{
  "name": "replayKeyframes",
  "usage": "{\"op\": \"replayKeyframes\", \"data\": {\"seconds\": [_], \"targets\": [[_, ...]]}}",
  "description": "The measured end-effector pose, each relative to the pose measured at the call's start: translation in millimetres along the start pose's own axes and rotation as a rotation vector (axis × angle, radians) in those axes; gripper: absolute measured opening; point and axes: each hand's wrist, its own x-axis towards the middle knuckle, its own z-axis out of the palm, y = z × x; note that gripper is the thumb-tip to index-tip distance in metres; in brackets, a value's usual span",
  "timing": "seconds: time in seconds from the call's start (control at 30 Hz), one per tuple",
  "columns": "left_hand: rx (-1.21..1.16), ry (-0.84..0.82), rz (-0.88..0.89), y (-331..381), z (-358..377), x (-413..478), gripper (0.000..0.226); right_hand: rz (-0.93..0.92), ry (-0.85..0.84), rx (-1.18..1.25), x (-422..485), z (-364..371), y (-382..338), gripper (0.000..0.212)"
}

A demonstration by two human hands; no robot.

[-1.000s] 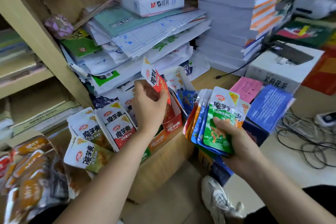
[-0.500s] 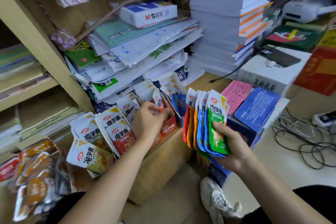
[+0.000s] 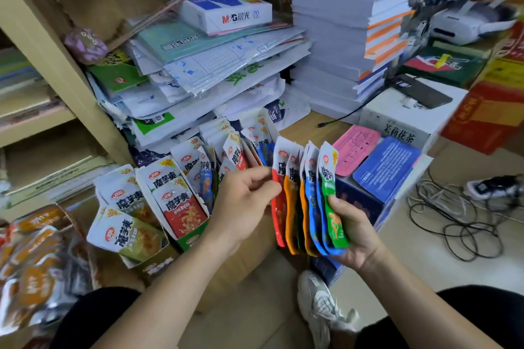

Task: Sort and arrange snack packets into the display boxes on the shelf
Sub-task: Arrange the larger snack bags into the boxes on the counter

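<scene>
Snack packets [image 3: 310, 201] fanned out: red, orange, blue, green.

A white ream box [image 3: 226, 13] tops slumped folders [image 3: 224, 65], left of a tall paper stack [image 3: 331, 45]. Tangled cables [image 3: 453, 221] lie on the floor [image 3: 419, 258], right.

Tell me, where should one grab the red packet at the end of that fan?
Pinch the red packet by its free left edge near the top, coming from the left: it is outermost in the fan, and the right hand clamps the lower ends.
</scene>
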Motion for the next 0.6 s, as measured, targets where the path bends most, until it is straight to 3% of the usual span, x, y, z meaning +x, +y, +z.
{"op": "replayKeyframes", "data": {"seconds": [0.1,0.33,0.4,0.5,0.6], "targets": [[0.003,0.125,0.005,-3.8,-11.5,-3.0,0.016,-0.031,0.056,0.026,5.6,0.6,2.0,0.071],[0.23,0.563,0.133,-8.5,-47.8,12.4,0.03,-0.047,0.132,-0.071,17.1,5.0,4.3,0.086],[0.279,0.634,0.168,-6.4,-58.3,22.9,0.027,-0.064,0.144,-0.116,19.8,8.1,6.3,0.081],[0.274,0.713,0.18,-6.8,-74.4,41.3,0.019,-0.116,0.234,-0.249,22.7,18.5,7.2,0.053],[0.212,0.712,0.109,-14.0,-78.3,56.5,0.012,-0.216,0.326,-0.434,25.3,23.6,7.5,0.049]]}}
